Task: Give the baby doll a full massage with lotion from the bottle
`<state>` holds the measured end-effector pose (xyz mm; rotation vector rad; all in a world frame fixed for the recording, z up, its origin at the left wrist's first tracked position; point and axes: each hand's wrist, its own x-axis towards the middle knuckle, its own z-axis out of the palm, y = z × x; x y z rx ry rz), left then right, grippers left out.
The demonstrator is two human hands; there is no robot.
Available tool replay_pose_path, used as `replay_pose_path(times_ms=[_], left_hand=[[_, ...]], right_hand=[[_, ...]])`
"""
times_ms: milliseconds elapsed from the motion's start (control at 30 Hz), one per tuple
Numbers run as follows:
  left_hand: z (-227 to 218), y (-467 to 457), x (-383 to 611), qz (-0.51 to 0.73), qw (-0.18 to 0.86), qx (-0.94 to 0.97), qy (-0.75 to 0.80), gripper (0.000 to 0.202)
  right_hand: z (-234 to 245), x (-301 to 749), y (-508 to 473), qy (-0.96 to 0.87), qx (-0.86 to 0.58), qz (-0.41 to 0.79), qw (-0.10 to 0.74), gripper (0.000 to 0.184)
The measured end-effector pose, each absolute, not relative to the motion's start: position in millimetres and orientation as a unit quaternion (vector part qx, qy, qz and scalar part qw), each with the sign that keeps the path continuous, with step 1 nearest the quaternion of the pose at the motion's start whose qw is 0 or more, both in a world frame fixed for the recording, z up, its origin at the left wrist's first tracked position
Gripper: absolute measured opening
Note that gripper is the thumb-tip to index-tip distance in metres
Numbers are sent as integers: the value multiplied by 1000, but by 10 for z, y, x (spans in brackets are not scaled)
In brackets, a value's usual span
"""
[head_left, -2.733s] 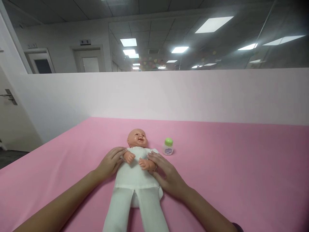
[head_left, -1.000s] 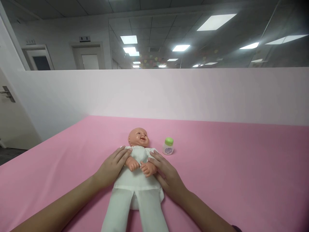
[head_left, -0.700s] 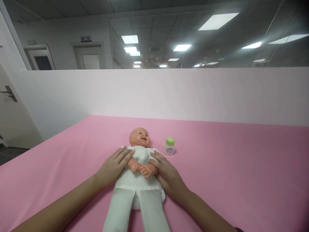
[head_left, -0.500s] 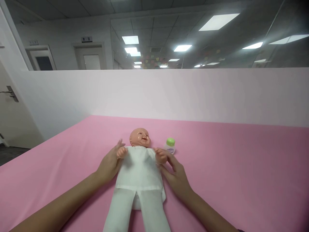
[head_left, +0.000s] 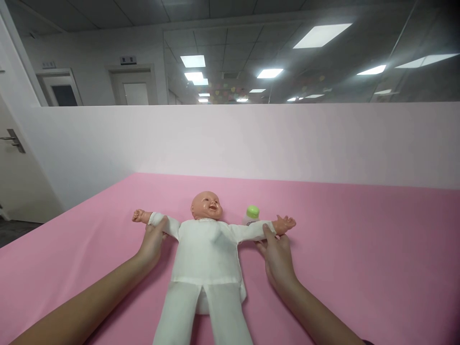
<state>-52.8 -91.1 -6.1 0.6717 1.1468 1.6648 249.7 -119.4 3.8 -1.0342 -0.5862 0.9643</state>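
A baby doll (head_left: pixel 206 249) in white clothes lies on its back on the pink surface (head_left: pixel 359 249), head away from me. Its two arms are stretched straight out to the sides. My left hand (head_left: pixel 153 242) grips the doll's arm on the left side at the white sleeve, just short of its small bare hand. My right hand (head_left: pixel 277 254) holds the doll's other arm near the wrist. A small white bottle with a green cap (head_left: pixel 252 214) stands just behind that arm, partly hidden by it.
A low white partition wall (head_left: pixel 251 143) runs along the back and left side of the pink surface. Beyond it lies an office space with ceiling lights and doors. A door with a handle (head_left: pixel 12 141) is at the far left.
The doll's arms were folded over its chest under my hands; I have since pulled them apart and outward, so they now lie spread wide to both sides.
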Motion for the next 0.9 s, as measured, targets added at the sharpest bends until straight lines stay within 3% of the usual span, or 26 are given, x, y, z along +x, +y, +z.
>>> replay_pose_path(times_ms=[100,233,400,533,700,900], left_hand=[[-71,-881,-525,661,487,262,507,12],[-55,-874,-507,692,493,173,499,4],[-28,-885,-494,700,496,154,490,11],[-43,-885,-482,694,494,164,498,4],[-122,-879,-510,685,450,268,506,17],[-39,-1049,-392,691,353,429,462,32]], right_hand=[[15,2513,-1175,-202,-465,485,713,66],[2,2544,-1155,-106,-472,545,685,39],[-11,2569,-1130,-101,-470,556,678,23],[-39,2573,-1126,-103,-476,548,680,35],[26,2525,-1190,-226,-477,464,711,65],[89,2399,-1339,-449,-445,333,699,62]])
